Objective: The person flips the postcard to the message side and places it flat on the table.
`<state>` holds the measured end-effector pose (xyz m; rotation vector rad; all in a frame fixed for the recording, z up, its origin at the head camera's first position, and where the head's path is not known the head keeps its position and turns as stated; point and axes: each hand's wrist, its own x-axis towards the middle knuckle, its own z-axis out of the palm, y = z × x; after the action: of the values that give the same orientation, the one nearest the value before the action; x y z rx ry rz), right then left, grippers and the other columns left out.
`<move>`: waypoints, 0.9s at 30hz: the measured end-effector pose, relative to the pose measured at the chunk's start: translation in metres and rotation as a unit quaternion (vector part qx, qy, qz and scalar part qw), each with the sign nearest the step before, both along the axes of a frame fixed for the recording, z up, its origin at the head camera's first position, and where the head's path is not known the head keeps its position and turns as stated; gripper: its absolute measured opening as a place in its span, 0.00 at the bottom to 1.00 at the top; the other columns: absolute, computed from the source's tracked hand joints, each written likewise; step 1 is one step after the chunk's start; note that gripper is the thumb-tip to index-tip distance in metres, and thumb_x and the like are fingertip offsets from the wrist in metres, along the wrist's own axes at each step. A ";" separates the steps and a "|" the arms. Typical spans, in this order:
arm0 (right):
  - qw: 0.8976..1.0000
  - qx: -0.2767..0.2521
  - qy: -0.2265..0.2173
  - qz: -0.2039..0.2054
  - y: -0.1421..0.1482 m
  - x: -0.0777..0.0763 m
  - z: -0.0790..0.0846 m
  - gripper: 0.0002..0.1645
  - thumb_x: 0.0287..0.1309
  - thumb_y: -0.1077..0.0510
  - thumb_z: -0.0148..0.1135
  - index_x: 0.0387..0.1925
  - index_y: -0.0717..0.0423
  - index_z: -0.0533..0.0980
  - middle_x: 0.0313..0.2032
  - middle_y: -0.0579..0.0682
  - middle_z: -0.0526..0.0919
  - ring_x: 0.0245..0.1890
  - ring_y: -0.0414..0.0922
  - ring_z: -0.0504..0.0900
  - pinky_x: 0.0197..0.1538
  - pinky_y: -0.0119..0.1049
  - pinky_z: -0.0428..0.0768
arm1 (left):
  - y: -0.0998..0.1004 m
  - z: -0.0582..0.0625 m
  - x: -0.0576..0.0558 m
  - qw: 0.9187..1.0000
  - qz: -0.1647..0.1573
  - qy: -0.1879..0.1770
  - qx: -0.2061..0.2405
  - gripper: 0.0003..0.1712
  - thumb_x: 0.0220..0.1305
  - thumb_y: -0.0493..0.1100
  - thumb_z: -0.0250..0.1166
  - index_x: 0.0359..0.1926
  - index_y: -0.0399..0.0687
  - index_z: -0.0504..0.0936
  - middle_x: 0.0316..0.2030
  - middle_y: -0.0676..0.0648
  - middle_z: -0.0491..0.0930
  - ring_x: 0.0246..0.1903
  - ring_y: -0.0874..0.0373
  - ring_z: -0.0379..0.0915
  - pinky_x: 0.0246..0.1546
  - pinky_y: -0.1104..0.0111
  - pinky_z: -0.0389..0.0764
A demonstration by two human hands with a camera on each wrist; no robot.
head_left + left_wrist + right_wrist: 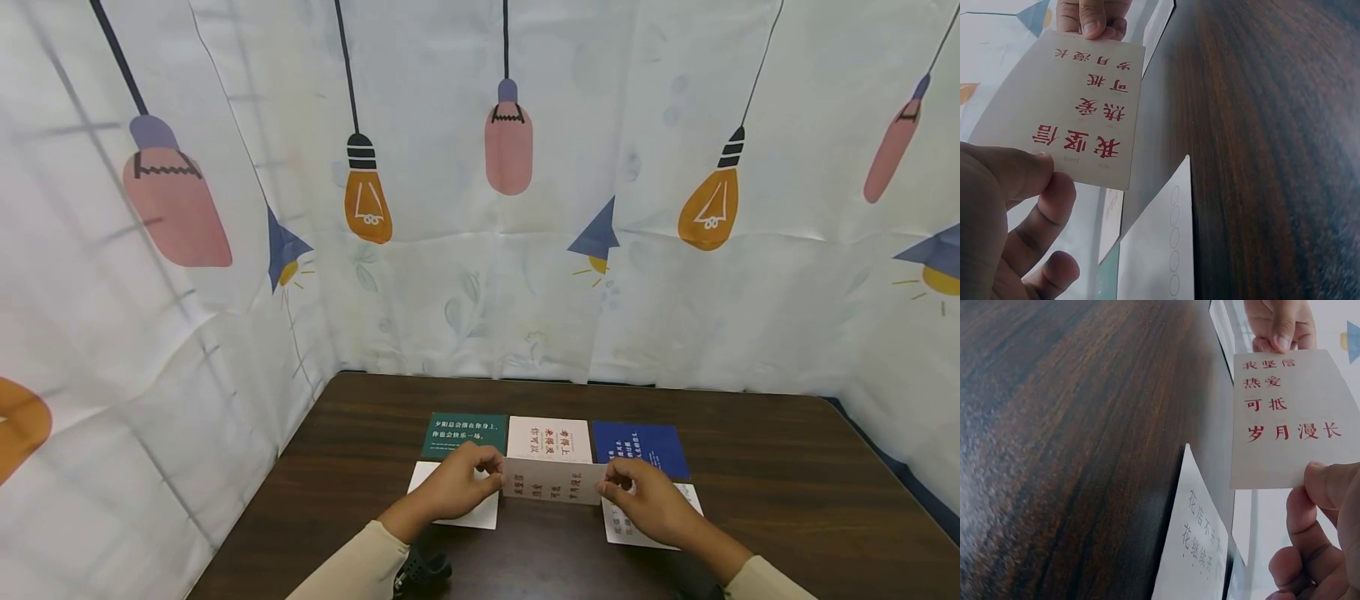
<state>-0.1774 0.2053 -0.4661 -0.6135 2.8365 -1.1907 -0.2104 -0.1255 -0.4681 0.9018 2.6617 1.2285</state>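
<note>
Between both hands a cream card [552, 481] with red Chinese characters is held up above the table. My left hand [459, 483] pinches its left edge between thumb and forefinger. At the opposite edge my right hand [647, 497] pinches it the same way. In the right wrist view the red print on the card [1291, 419] reads upright. Below the left hand lies a white card [472, 510], partly covered by it. Under the right hand sits another white card [633, 529] with dark characters, also partly hidden.
Behind the held card lie a green card [465, 431], a cream card with red print [549, 437] and a blue card [652, 446], in a row on the dark wooden table [787, 483]. A patterned curtain [465, 283] hangs behind. Near the left sleeve is a dark object [423, 571].
</note>
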 end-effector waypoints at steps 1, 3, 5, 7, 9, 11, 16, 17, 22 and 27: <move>1.000 -0.002 0.000 0.001 0.000 0.000 0.000 0.10 0.71 0.49 0.64 0.31 0.42 0.76 0.32 0.37 0.78 0.34 0.38 0.74 0.35 0.36 0.72 | 0.000 0.000 0.000 1.000 0.002 0.000 -0.001 0.06 0.71 0.41 0.67 0.34 0.55 0.82 0.34 0.58 0.79 0.40 0.63 0.73 0.47 0.58 0.74; 1.000 -0.005 0.001 0.000 -0.001 0.001 0.000 0.10 0.71 0.49 0.64 0.31 0.42 0.76 0.33 0.37 0.78 0.34 0.38 0.75 0.35 0.36 0.73 | 0.000 0.000 0.000 1.000 0.006 0.002 -0.004 0.06 0.71 0.42 0.67 0.34 0.57 0.81 0.34 0.61 0.78 0.40 0.63 0.73 0.47 0.59 0.74; 1.000 -0.005 0.008 -0.001 -0.001 0.002 0.001 0.10 0.70 0.49 0.64 0.31 0.41 0.76 0.33 0.37 0.78 0.35 0.38 0.76 0.36 0.37 0.74 | 0.000 0.001 0.001 1.000 0.005 0.005 -0.004 0.06 0.71 0.42 0.67 0.34 0.57 0.81 0.35 0.61 0.78 0.41 0.63 0.73 0.47 0.60 0.75; 1.000 -0.002 0.013 -0.005 -0.001 0.003 0.001 0.09 0.70 0.49 0.65 0.31 0.40 0.77 0.34 0.36 0.79 0.37 0.38 0.76 0.37 0.37 0.74 | -0.001 0.001 0.002 1.000 0.003 0.006 0.001 0.06 0.70 0.41 0.67 0.35 0.56 0.82 0.35 0.61 0.79 0.42 0.63 0.73 0.47 0.59 0.75; 1.000 -0.002 0.019 -0.007 -0.001 0.004 0.000 0.07 0.70 0.50 0.65 0.33 0.40 0.79 0.35 0.36 0.79 0.38 0.37 0.76 0.38 0.37 0.75 | -0.001 0.002 0.003 1.000 -0.001 0.006 0.006 0.05 0.69 0.40 0.67 0.35 0.55 0.82 0.36 0.60 0.80 0.42 0.63 0.73 0.48 0.57 0.76; 1.000 -0.004 0.023 -0.007 -0.001 0.005 0.000 0.04 0.69 0.52 0.66 0.36 0.42 0.82 0.37 0.36 0.81 0.39 0.37 0.77 0.39 0.37 0.76 | -0.002 0.002 0.004 1.000 -0.004 0.008 0.007 0.06 0.69 0.39 0.68 0.35 0.55 0.83 0.35 0.60 0.80 0.42 0.64 0.74 0.49 0.56 0.76; 0.999 -0.005 0.033 -0.011 -0.001 0.007 -0.002 0.08 0.66 0.60 0.68 0.41 0.41 0.85 0.41 0.35 0.84 0.43 0.38 0.79 0.43 0.41 0.78 | -0.002 0.002 0.004 1.000 -0.007 0.023 0.001 0.09 0.67 0.36 0.68 0.35 0.58 0.84 0.34 0.64 0.81 0.42 0.61 0.73 0.49 0.55 0.76; 0.999 -0.003 0.032 -0.013 -0.001 0.008 -0.002 0.10 0.65 0.61 0.67 0.41 0.40 0.85 0.42 0.35 0.84 0.44 0.39 0.79 0.44 0.41 0.78 | -0.003 0.002 0.004 1.000 -0.007 0.023 0.001 0.10 0.67 0.35 0.68 0.35 0.59 0.84 0.34 0.64 0.81 0.42 0.60 0.73 0.49 0.55 0.75; 1.000 0.000 0.023 -0.008 0.000 0.011 -0.002 0.13 0.65 0.63 0.65 0.42 0.40 0.86 0.43 0.37 0.84 0.46 0.43 0.78 0.44 0.42 0.77 | -0.004 0.001 0.005 1.000 -0.008 0.016 -0.012 0.09 0.68 0.36 0.68 0.38 0.58 0.85 0.37 0.63 0.81 0.43 0.56 0.72 0.48 0.58 0.75; 1.000 -0.006 0.017 -0.001 0.001 0.011 -0.002 0.12 0.67 0.62 0.64 0.43 0.42 0.87 0.44 0.37 0.84 0.48 0.44 0.79 0.47 0.42 0.78 | -0.006 0.001 0.007 1.000 -0.009 0.014 -0.021 0.06 0.70 0.39 0.67 0.40 0.59 0.85 0.40 0.61 0.82 0.43 0.60 0.71 0.48 0.61 0.75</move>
<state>-0.1662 0.2062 -0.4685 -0.6375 2.8616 -1.2097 -0.2036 -0.1319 -0.4674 0.9401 2.6847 1.1595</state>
